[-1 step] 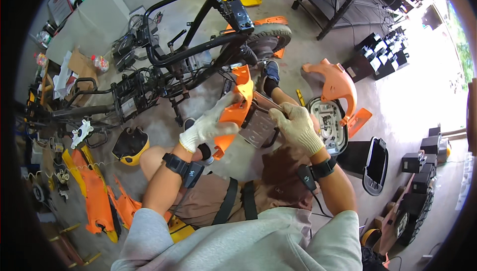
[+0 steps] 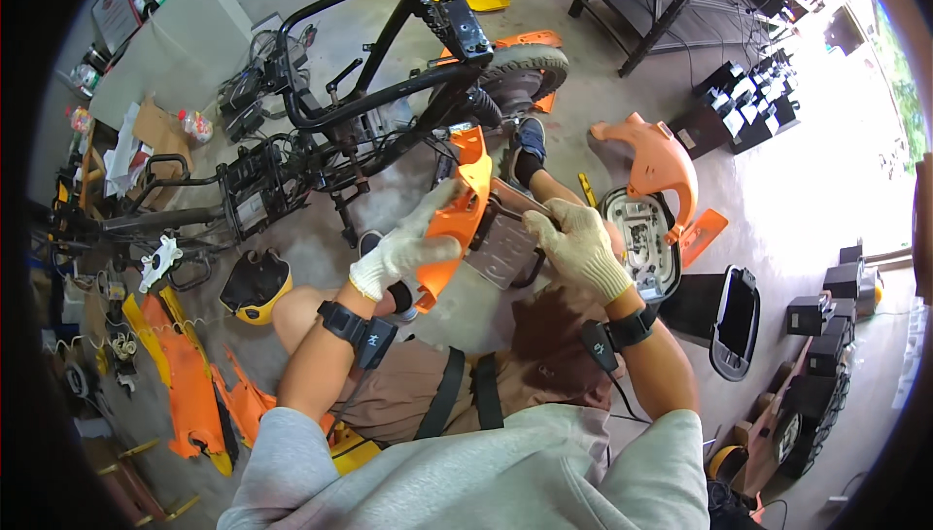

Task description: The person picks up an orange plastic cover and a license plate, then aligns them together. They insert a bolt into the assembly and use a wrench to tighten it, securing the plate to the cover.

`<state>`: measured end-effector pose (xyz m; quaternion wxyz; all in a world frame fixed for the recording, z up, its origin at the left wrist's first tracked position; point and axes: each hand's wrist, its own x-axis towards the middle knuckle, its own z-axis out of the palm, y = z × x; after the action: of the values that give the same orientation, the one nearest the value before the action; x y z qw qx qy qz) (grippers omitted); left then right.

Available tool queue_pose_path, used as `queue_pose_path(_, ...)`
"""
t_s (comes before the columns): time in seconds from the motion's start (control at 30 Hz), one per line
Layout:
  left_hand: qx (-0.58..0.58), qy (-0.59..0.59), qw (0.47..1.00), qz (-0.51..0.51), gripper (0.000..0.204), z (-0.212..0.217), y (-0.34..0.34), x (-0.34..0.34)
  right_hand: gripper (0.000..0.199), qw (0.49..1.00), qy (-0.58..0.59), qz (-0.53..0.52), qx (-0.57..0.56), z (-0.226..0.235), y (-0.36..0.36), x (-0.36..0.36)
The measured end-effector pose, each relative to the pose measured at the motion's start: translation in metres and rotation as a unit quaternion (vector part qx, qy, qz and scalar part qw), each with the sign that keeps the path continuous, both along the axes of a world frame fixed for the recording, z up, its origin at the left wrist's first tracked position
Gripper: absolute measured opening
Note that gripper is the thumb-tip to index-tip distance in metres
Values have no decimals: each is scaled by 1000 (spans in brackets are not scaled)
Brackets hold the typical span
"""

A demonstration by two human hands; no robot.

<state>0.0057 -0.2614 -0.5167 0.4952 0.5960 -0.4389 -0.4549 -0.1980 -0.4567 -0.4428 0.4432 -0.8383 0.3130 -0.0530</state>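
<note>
A grey concrete workshop floor [image 2: 598, 73] spreads around the seated person, with a black tubular metal vehicle frame [image 2: 394, 99] lying toward eleven o'clock of the work and a shallow open case with a pale interior [image 2: 641, 239] at three o'clock. The bright orange curved plastic panel [image 2: 473, 209] is at the middle of the view, lifted above the floor between the hands. The left hand [image 2: 408, 243], in a white knitted glove, grips its nine o'clock side, thumb laid across the lower part. The gloved right hand [image 2: 578, 239] is curled narrow, fingertips at the two o'clock end of a dark grey flat plate with raised characters [image 2: 501, 250], just beside the panel; whether they pinch a small fastener or tool cannot be told.

For a steady hold, the left hand would do best to brace the panel broadly, away from its thin ends, while the right works with light, even pressure; twisting could strain the plastic around the holes.

The panel looks glossy, bent along its length and pierced by small openings, its tips pointing toward one and seven o'clock.
</note>
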Motion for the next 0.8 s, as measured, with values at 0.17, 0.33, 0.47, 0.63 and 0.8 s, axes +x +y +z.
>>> queue_pose_path(0.17,-42,154,985,65,90,0,4,-2,33,999,-40,-7,11,-4,0,-1)
queue_pose_path(0.33,83,76,993,23,62,13,9,-15,37,1000,21,0,10,-11,-1,-6)
queue_pose_path(0.47,128,-4,978,163,38,12,3,-32,37,999,23,-6,-47,-21,6,-2)
queue_pose_path(0.63,63,19,984,165,21,4,-6,-30,38,990,-79,-69,-99,-31,25,-1)
queue_pose_path(0.8,44,58,986,153,32,5,-2,-29,54,964,-124,-89,-216,-42,45,-13)
